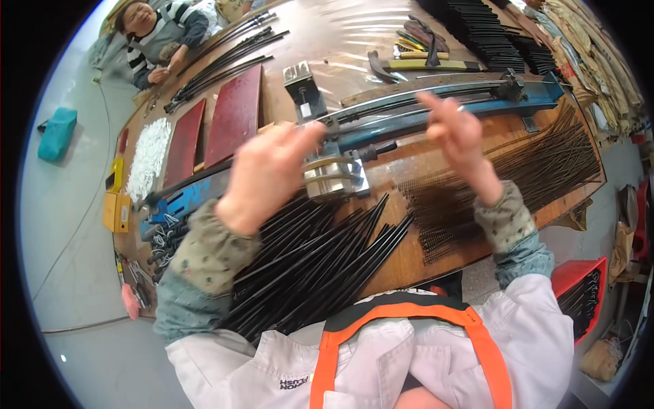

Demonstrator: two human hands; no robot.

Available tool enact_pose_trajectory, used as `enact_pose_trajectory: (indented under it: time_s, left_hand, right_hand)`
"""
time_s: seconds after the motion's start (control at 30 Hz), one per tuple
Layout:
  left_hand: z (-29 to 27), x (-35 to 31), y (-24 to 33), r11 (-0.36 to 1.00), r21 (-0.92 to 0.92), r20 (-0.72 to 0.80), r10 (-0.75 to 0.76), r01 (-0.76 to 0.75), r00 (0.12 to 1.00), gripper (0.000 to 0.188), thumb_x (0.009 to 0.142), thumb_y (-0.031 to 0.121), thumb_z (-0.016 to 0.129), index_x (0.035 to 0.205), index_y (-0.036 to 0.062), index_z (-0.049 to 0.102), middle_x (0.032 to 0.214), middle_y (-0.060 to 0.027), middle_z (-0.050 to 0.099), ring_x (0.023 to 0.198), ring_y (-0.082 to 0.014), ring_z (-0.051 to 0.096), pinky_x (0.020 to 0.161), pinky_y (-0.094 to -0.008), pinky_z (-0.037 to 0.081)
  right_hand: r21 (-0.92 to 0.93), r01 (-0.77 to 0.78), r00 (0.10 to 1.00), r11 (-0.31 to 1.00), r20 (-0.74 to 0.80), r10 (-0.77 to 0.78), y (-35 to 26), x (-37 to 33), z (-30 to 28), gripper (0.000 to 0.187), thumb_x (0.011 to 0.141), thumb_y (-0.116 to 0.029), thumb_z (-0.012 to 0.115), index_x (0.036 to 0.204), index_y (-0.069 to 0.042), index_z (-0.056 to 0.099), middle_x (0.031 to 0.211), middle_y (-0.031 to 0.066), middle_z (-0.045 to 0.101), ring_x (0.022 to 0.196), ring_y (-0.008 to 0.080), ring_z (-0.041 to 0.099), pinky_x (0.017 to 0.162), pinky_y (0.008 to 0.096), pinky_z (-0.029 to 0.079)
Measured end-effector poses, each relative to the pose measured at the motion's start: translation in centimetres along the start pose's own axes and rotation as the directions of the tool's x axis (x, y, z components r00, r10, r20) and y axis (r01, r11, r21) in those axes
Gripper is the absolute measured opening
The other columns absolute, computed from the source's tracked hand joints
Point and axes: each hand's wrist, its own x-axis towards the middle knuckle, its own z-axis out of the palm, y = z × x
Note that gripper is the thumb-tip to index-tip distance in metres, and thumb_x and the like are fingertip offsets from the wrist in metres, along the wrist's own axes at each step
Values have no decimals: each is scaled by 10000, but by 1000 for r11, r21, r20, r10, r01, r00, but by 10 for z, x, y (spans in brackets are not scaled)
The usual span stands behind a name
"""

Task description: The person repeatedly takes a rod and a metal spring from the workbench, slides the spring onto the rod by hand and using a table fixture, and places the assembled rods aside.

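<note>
My left hand (269,170) is at the left end of a long blue metal channel jig (402,126). Its fingers are bent together beside the metal clamp block (332,178); what they hold, if anything, is hidden. My right hand (460,136) hovers over the channel's middle, index finger stretched out, slightly blurred, with nothing visible in it. A dark thin rod (409,102) lies along the channel. Just below the clamp, a black-handled lever (378,150) sticks out to the right. Many black rods (306,266) are heaped below my left hand.
Thin brown springs (504,184) spread at the right. A hammer (422,65) and hand tools lie beyond the channel. Dark red boards (235,109) and white small pieces (148,160) are at the left. Another person (160,37) sits at the far left; a red bin (579,296) stands right.
</note>
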Motion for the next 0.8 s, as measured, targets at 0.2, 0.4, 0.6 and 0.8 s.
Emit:
enact_pose_trajectory:
  time_s: [0.2,0.4,0.6,0.8]
  left_hand:
    - [-68,-58,-79,927,118,-273,-313,355,909,166,1016,143,647,1107,6,666,897,-202,687,755,-362,672,654,-429,511]
    - [-80,-95,-69,874,3,-330,-458,486,826,167,1006,87,657,1143,-8,675,838,-196,666,642,-275,611,613,-359,491]
    - [-83,-146,-75,839,-8,-290,-523,545,801,201,1012,99,657,1152,-44,677,875,-190,691,702,-248,638,654,-347,504]
    - [-64,-137,-85,824,-47,-224,-559,564,798,208,994,132,686,1160,7,691,814,-164,638,663,-282,595,630,-374,480]
  right_hand:
    - [13,-349,907,937,255,335,30,19,42,236,1056,-173,597,1230,-46,695,801,34,641,726,101,599,652,276,492]
    - [399,-287,879,871,470,74,-19,100,145,204,1001,-244,682,1087,-81,770,972,41,772,797,130,685,792,312,512]
    - [165,-28,875,986,481,-56,-10,101,181,255,957,-361,709,1034,-132,791,909,44,752,845,204,666,972,370,389]
    - [-207,293,817,933,561,-132,-19,105,185,169,945,-307,709,866,-163,749,772,49,704,824,228,650,947,412,371]
